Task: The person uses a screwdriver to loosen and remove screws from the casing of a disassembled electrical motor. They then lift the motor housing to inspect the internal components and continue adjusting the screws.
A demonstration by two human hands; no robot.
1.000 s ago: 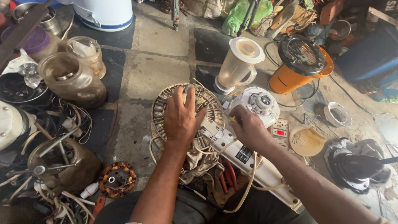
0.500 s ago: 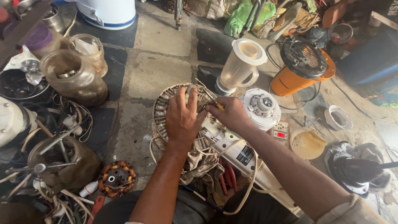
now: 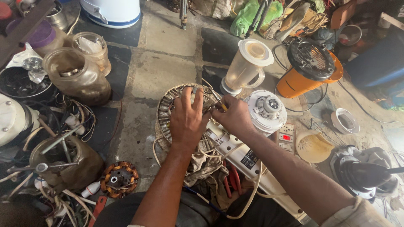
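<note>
- Right now the left hand (image 3: 186, 120) lies flat, fingers spread, pressing the round motor stator (image 3: 170, 110) on the stone floor (image 3: 164, 75).
- Just beside it, the right hand (image 3: 234, 115) pinches a small yellow-tipped tool (image 3: 224, 106) at the windings.
- A slip could nick the thin wires.
- Compared with a second ago, the right hand has moved up to the stator rim.
- Nearby stand a white blender jar (image 3: 248, 65), a white motor base (image 3: 266, 110) and an orange fan heater (image 3: 309, 69).

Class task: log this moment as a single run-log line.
left hand: pressed flat on round motor winding | right hand: pinching small yellow-tipped tool | nearby: blender jug
</note>
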